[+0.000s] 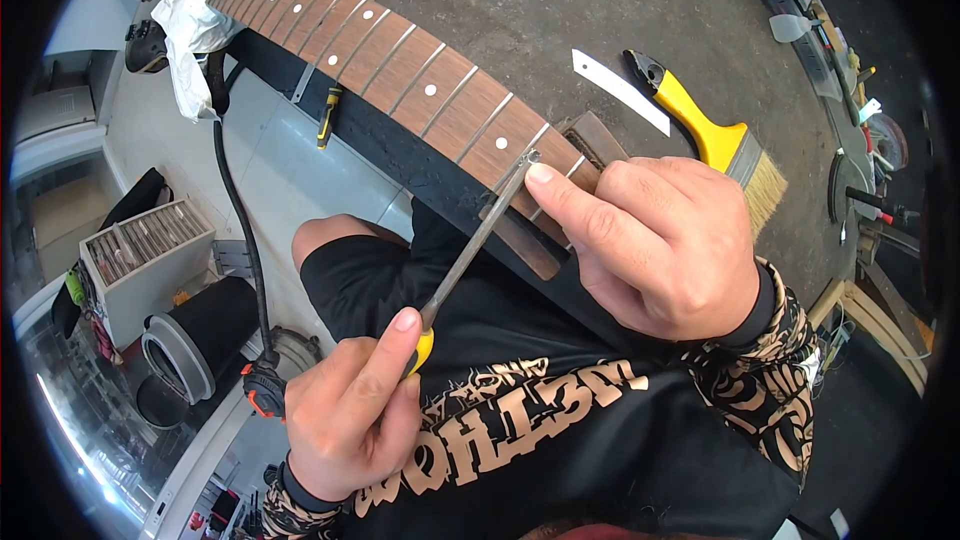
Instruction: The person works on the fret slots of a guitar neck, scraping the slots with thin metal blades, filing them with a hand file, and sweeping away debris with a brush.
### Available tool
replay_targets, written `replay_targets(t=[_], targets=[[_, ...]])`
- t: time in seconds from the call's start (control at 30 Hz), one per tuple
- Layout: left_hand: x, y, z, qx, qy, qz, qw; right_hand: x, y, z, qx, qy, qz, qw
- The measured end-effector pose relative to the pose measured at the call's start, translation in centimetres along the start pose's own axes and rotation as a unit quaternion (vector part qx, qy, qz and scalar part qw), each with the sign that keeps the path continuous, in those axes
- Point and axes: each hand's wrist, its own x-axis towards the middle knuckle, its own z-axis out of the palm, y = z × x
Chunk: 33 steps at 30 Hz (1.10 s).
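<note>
of our two hands, the left hand (350,415) is closed around the yellow handle of a slim metal tool (478,242). we extend the index finger of the right hand (665,250) to the tool's tip, over the fretted neck (400,80); whether its curled fingers grip anything, we cannot tell. the neck lies diagonally at the worktop (480,15) edge, a brush (702,127) lying beyond.

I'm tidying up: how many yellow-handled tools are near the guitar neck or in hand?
3: the paintbrush on the bench, the small tool beside the guitar neck, and the slim tool in your left hand. Others may be hidden.
</note>
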Motion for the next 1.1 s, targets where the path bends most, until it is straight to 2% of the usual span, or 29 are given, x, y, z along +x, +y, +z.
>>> replay_targets(t=[1.1], targets=[[1.4,0.6,-0.1,0.010,-0.018,-0.005,1.000,-0.3,0.1,-0.1,-0.013,0.020,0.033,0.999]])
